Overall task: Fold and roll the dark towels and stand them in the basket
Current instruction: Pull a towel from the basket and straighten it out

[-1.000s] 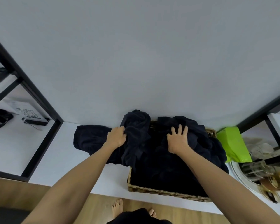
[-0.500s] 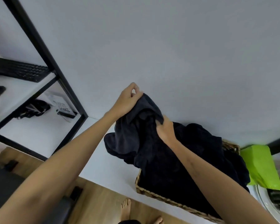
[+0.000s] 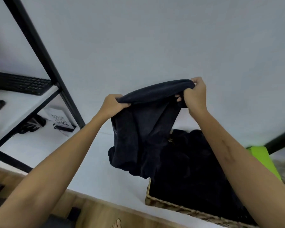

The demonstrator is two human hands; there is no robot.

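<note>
left hand point(image 3: 113, 104) and right hand point(image 3: 194, 94) each clamp the dark towel's point(image 3: 143, 129) top edge. it hangs over the wicker basket's point(image 3: 179, 208) left end on the worktop point(image 3: 92, 170).

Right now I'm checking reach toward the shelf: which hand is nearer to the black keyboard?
Left. The left hand grips the raised dark towel on the keyboard's side; the right hand grips the towel's far end, farther away, above the basket.
</note>
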